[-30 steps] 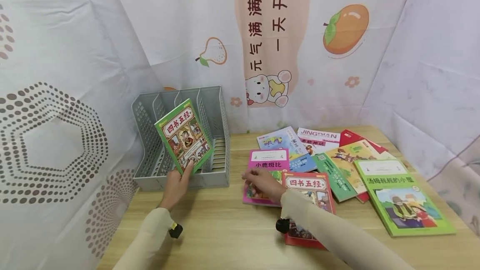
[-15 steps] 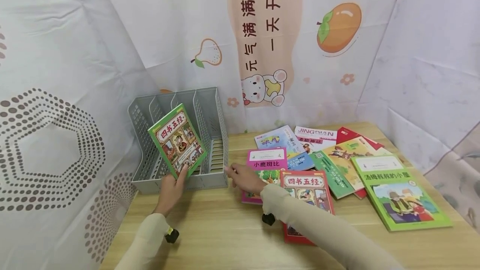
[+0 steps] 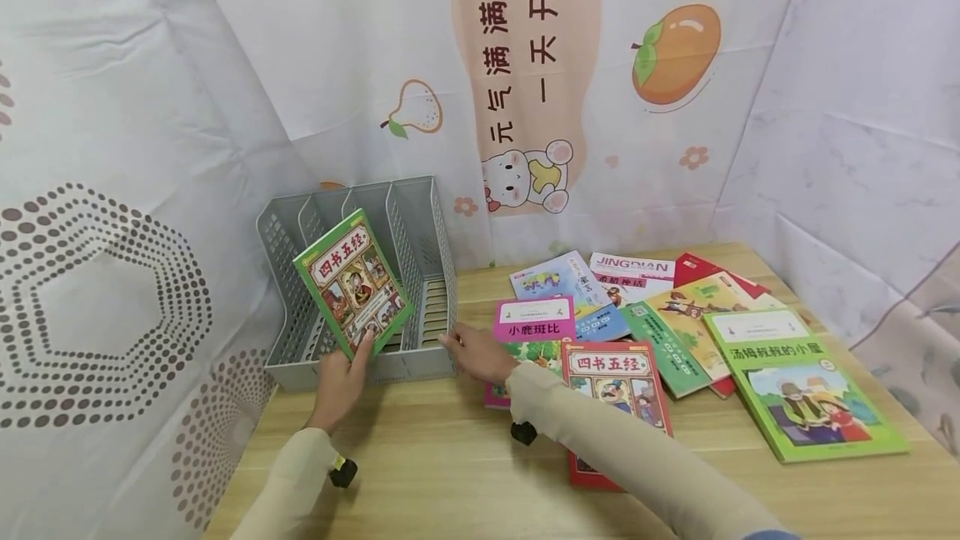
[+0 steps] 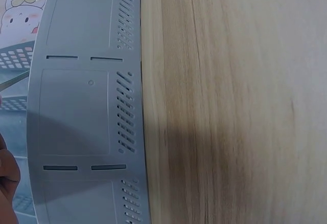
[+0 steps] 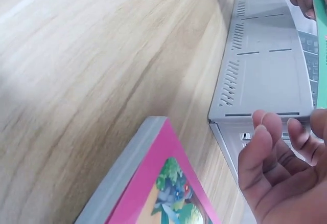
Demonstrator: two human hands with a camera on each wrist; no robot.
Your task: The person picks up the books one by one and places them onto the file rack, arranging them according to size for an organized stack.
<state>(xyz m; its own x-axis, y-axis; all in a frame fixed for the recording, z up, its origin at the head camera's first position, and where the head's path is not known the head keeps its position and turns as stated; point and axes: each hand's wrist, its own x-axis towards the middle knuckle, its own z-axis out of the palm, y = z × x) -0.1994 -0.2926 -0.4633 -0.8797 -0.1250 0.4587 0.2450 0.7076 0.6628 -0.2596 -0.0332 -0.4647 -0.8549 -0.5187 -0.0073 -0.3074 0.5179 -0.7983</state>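
Observation:
My left hand (image 3: 341, 382) grips the bottom edge of a green-bordered picture book (image 3: 354, 283), thumb on its cover. The book leans tilted over the grey file rack (image 3: 412, 365), which has several upright slots. In the left wrist view only part of the left hand (image 4: 7, 183) shows, beside the rack's front wall (image 4: 76, 111). My right hand (image 3: 480, 352) pinches the rack's front right corner, fingers curled, as the right wrist view shows the hand (image 5: 286, 168) there too. Under the right forearm lies a red book (image 3: 615, 373), partly covered, overlapping a pink book (image 3: 534, 319).
Further right on the wooden table (image 3: 435, 473) lie a blue book (image 3: 573, 286), a white book (image 3: 633, 269), a yellow-and-green book (image 3: 682, 340) and a light green book (image 3: 810, 390). A printed curtain (image 3: 337, 40) hangs behind the rack.
My right hand has moved left from above the pink book to the rack's front corner. The green-bordered book has shifted slightly in view along with the rack as the head view turned.

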